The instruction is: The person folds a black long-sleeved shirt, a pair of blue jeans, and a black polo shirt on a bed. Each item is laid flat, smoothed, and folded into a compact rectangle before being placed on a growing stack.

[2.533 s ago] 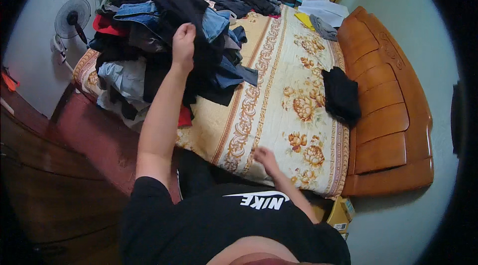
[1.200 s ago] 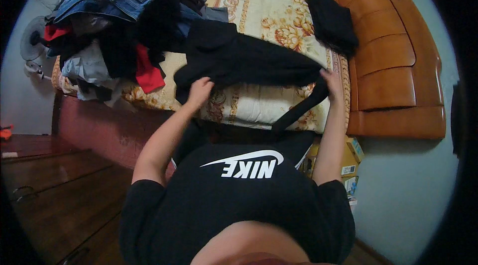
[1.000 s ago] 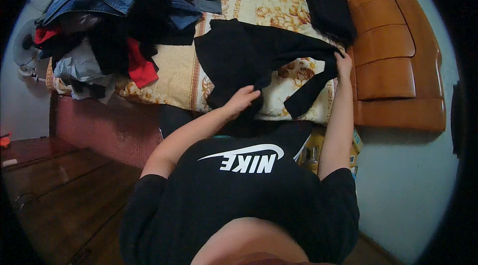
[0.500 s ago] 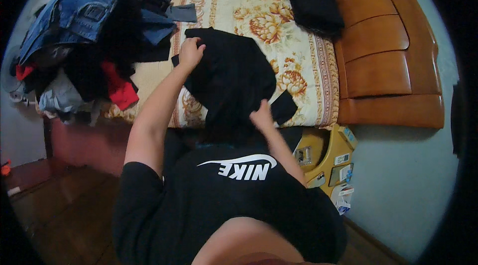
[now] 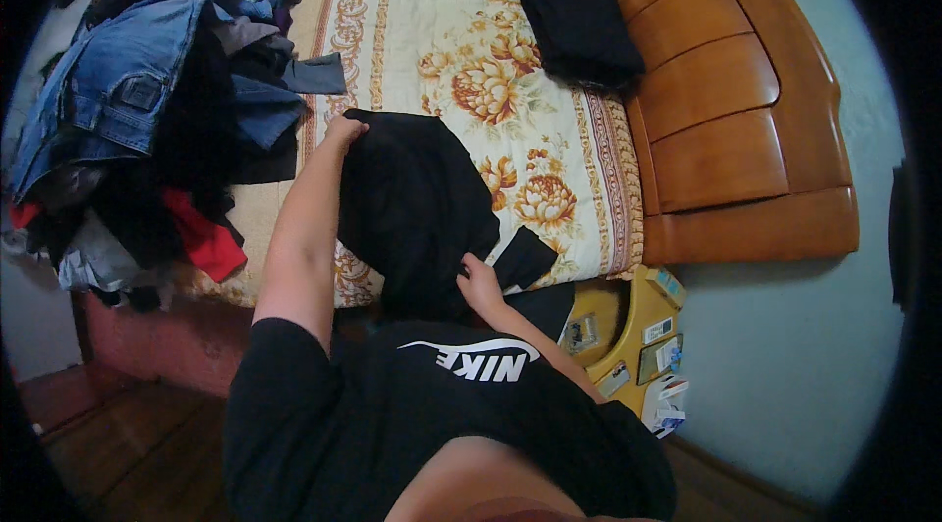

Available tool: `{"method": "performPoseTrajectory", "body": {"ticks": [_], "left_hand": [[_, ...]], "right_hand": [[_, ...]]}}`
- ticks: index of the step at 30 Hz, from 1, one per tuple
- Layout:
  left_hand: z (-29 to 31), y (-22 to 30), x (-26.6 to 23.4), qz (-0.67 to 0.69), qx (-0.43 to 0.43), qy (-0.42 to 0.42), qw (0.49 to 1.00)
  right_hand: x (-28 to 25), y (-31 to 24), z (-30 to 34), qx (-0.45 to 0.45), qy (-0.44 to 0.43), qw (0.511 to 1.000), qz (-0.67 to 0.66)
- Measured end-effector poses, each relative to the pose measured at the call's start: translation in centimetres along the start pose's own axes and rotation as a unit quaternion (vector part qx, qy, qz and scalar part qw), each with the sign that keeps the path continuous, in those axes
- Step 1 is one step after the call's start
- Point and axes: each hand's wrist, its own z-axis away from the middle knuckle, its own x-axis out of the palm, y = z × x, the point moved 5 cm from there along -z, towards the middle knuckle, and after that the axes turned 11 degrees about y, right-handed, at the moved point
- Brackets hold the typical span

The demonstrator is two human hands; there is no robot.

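A black garment (image 5: 417, 193) lies spread on the bed's near side, its lower end reaching over the edge toward me. My left hand (image 5: 346, 130) has its fingers closed around the far left corner of the cloth. On the near right side, my right hand (image 5: 481, 285) pinches the fabric, with its fingertips partly lost against the black. A narrow black strip of cloth (image 5: 525, 257), maybe a sleeve or leg, sticks out to the right beyond that hand. I cannot make out the kind of garment.
Heaped clothes with blue denim (image 5: 128, 80) and a red piece (image 5: 203, 235) cover the bed's left. A folded black stack (image 5: 584, 26) lies by the brown padded headboard (image 5: 721, 154). Below it stands a yellow bedside unit (image 5: 638, 326) holding small items. Floral bedding (image 5: 491, 90) lies underneath.
My left hand has gone from lying over the cloth to gripping its far left corner, and that edge is straighter. My right hand stays on the near right side. The whole view has shifted.
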Motion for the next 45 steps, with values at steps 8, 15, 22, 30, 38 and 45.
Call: {"method": "performPoseTrajectory", "body": {"ticks": [8,15,22,30,38,45], "left_hand": [[14.1,19.0,-14.8,0.209,0.3,0.006,0.931],[20.9,23.6,-27.5,0.186,0.606,0.149,0.759],[20.8,6.1,-20.5,-0.248,0.693,0.201,0.646],[18.4,-5.6,-17.3,-0.398,0.607,0.164,0.668],[19.7,-4.5,-26.9,-0.346,0.505,0.352,0.708],[18.4,-16.7,-21.1,-0.217,0.37,0.205,0.88]], "right_hand": [[-14.8,-6.4,-11.2,-0.03,0.193,0.976,0.099],[-24.9,-21.2,-19.8,-0.495,0.4,0.736,0.231],[-13.6,-7.4,-16.6,-0.35,0.159,0.833,0.399],[-7.0,-1.2,-5.8,-0.332,0.106,0.898,0.268],[-8.2,-2.0,-0.4,-0.299,0.119,0.921,0.218],[-7.1,3.0,-1.5,-0.028,0.108,0.986,0.125]]}}
